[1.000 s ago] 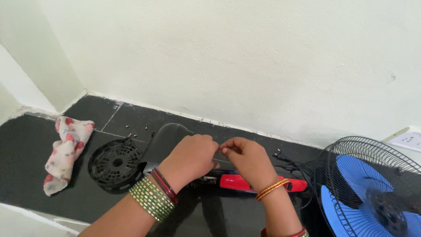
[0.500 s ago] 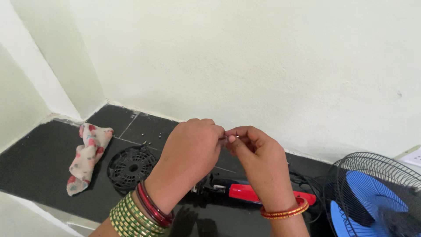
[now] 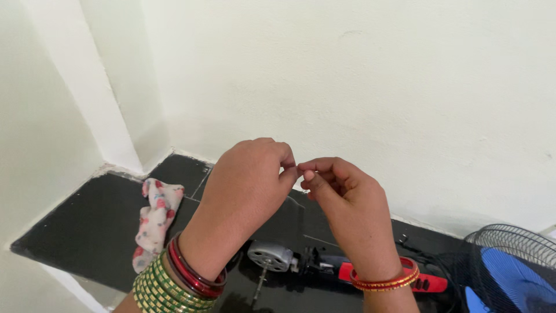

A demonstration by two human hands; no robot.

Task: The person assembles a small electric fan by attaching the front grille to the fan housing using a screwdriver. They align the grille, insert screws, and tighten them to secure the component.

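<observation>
My left hand (image 3: 246, 185) and my right hand (image 3: 341, 200) are raised in front of the white wall, fingertips pinched together on a tiny part, too small to name, where they meet (image 3: 299, 171). Green and red bangles ring my left wrist and orange-red ones my right. Below the hands, on the black floor (image 3: 87, 226), lies a small grey motor (image 3: 270, 255) joined to a black and red appliance body (image 3: 382, 275).
A crumpled white cloth with red print (image 3: 155, 215) lies on the floor to the left. A blue fan in a black wire guard (image 3: 509, 269) stands at the lower right. A black cable (image 3: 423, 255) runs beside the appliance. White walls form a corner at the left.
Both hands have risen together, still pinched on the small part. The view has swung left: the round black grille is now hidden behind my left arm and the grey motor shows.
</observation>
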